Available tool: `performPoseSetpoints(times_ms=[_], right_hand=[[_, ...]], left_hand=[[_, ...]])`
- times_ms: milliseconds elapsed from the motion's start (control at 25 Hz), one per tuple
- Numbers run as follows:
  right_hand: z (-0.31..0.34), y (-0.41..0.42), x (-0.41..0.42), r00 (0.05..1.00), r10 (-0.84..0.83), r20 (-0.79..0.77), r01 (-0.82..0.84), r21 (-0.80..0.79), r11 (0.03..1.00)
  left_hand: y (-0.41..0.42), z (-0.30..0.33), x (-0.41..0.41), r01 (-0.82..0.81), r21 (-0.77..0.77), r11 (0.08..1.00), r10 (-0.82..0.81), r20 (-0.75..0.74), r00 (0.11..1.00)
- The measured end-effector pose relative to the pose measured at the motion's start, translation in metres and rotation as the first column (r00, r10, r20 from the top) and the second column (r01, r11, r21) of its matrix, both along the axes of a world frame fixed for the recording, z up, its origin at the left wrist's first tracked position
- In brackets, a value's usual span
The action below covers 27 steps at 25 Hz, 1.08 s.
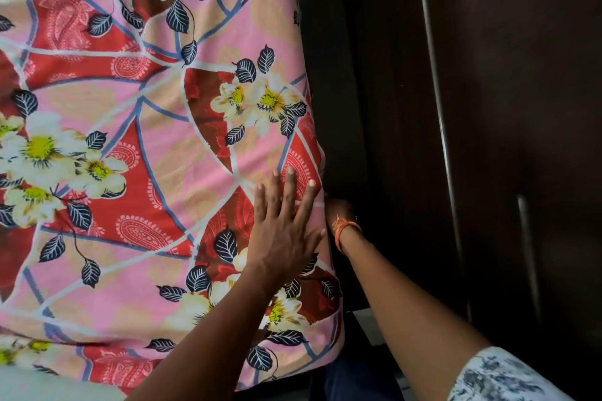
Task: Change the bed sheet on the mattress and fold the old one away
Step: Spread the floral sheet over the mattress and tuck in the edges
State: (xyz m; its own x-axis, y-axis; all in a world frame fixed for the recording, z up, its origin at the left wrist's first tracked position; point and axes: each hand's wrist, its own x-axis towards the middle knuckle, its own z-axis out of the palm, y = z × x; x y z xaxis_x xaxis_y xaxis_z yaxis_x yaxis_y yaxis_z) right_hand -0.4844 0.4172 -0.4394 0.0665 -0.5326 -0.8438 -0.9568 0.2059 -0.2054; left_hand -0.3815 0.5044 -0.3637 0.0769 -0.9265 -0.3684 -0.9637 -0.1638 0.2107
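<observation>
The left hand (282,227) lies flat, fingers spread, on the floral sheet (136,153) near its right edge. The right hand (338,210) reaches down beside that edge by the dark wardrobe (505,107); its fingers are hidden, so I cannot tell their state.

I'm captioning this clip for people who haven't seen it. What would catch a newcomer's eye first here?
The bold floral bed sheet, pink and red with white flowers, fills the left and centre of the view. The left hand lies flat with spread fingers near the sheet's right edge, while the right hand, an orange thread on its wrist, reaches down into the dark gap beside it, its fingers hidden. A dark wardrobe fills the right.
</observation>
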Motion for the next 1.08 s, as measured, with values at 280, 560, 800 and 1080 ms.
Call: performPoseSetpoints(times_ms=[280, 560, 800, 1080], right_hand=[[0.013, -0.047, 0.001, 0.811, -0.518, 0.272, 0.481, 0.196, 0.855], [-0.006, -0.045, -0.018, 0.956, -0.282, 0.077, 0.291, -0.175, 0.940], [-0.013, -0.030, 0.007, 0.893, -0.444, 0.078, 0.448, -0.265, 0.854], [0.022, 0.005, 0.002, 0.619, -0.735, 0.277, 0.721, 0.171, 0.672]], left_hand=[[-0.001, -0.003, 0.005, 0.033, -0.036, 0.999, -0.033, 0.017, 0.999], [-0.007, -0.002, 0.004, 0.052, -0.058, 0.997, -0.051, 0.018, 0.999], [-0.022, -0.006, 0.010, 0.173, -0.086, 0.981, -0.172, 0.023, 0.985], [-0.017, -0.009, 0.010, 0.160, -0.127, 0.979, -0.156, 0.036, 0.987]])
